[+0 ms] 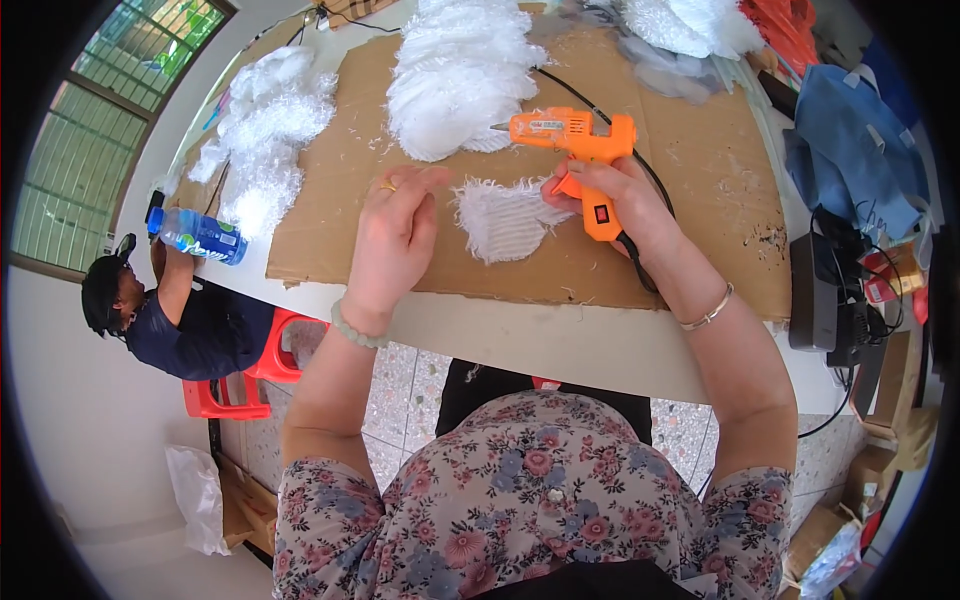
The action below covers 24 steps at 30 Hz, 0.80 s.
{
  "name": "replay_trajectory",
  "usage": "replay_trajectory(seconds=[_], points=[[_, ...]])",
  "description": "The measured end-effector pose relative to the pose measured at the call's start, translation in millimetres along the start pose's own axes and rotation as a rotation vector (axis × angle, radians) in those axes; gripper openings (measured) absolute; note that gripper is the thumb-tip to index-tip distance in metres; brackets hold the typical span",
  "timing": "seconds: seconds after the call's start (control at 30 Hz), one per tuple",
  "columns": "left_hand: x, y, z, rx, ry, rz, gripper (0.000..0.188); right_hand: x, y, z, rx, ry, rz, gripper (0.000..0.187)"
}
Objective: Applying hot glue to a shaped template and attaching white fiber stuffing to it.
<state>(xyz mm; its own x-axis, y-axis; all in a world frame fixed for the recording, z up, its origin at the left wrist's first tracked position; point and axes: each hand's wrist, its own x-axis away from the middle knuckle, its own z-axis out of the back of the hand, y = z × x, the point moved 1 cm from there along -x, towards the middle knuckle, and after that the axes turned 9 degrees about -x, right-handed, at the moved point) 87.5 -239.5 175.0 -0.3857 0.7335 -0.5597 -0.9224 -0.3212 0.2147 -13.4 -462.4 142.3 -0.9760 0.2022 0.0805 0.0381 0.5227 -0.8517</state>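
My right hand (640, 205) is wrapped round the handle of an orange glue gun (575, 128), whose nozzle points left. Its black cord trails over the cardboard. Below the nozzle lies a small white fringed piece of fabric (502, 222) with ribbed rows; its right edge reaches my right fingers. Just left of that fabric, my left hand (397, 235) is raised with its fingers curled and pressed together. What those fingers hold, if anything, is hidden. Beyond the gun's tip sits a large layered white fluffy piece (455, 75).
A brown cardboard sheet (700, 240) covers much of the white table. White shiny fibres (265, 130) pile up at left, near a blue-capped bottle (205, 237). Another person (190, 320) sits there on a red stool. A blue bag (850, 140) and black boxes (812, 290) stand at right.
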Motion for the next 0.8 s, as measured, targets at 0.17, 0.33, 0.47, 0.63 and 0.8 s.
replay_trajectory(seconds=[0.17,0.33,0.47,0.63,0.8], points=[[14,16,6,0.072,0.163,0.166,0.024,3,-1,-4,-0.006,0.037,0.014,0.023],[24,22,-4,0.025,0.004,-0.015,0.031,6,-8,-7,-0.087,-0.014,0.119,0.021],[20,20,-14,-0.08,-0.093,-0.098,0.038,14,-29,-7,-0.066,-0.045,0.182,0.023],[22,8,-19,-0.018,-0.109,-0.077,0.038,35,-51,8,0.209,-0.023,0.19,0.026],[19,9,-18,0.016,-0.099,-0.086,0.038,72,-42,15,0.374,-0.031,0.072,0.027]])
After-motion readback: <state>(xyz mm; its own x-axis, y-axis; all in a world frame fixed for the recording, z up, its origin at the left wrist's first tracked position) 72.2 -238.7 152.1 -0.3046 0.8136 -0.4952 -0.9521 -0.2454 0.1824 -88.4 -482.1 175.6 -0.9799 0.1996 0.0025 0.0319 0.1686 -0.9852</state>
